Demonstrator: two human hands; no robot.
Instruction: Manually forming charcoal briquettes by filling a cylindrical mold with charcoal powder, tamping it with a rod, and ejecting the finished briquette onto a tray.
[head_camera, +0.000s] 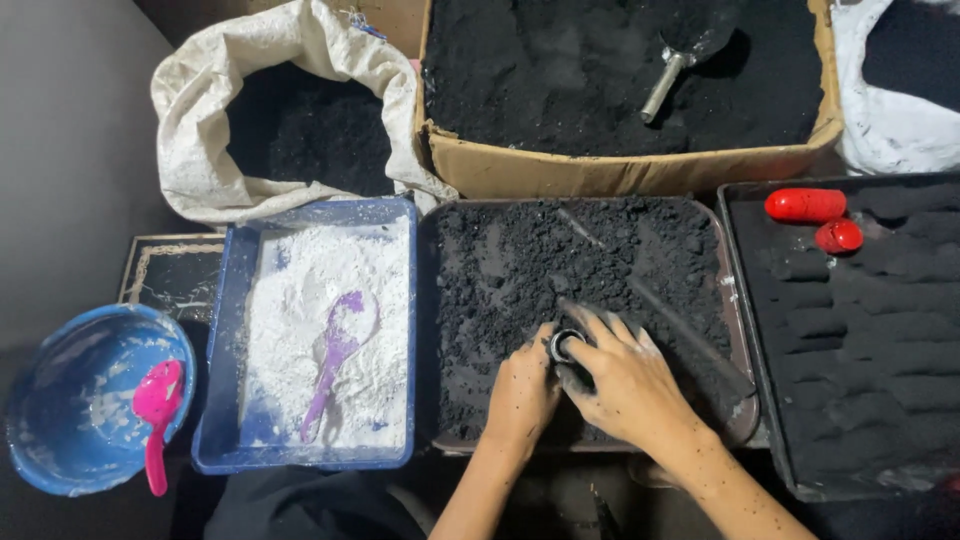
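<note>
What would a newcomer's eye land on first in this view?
Probably the two hands, left and right, together on a small dark ring in the middle tray of black powder. Next, the colours against all that black: two red capsules on the right tray, a purple spoon lying in white powder in the blue tray, and a pink spoon in the blue bowl at far left.

Single view, head-worn, aimed steeply down and forward from close above the left hand (522, 392) and right hand (625, 375). Blue tray of white powder (232, 330) left of hands; cardboard box (560, 170) beyond; black tray (745, 300) at right.
</note>
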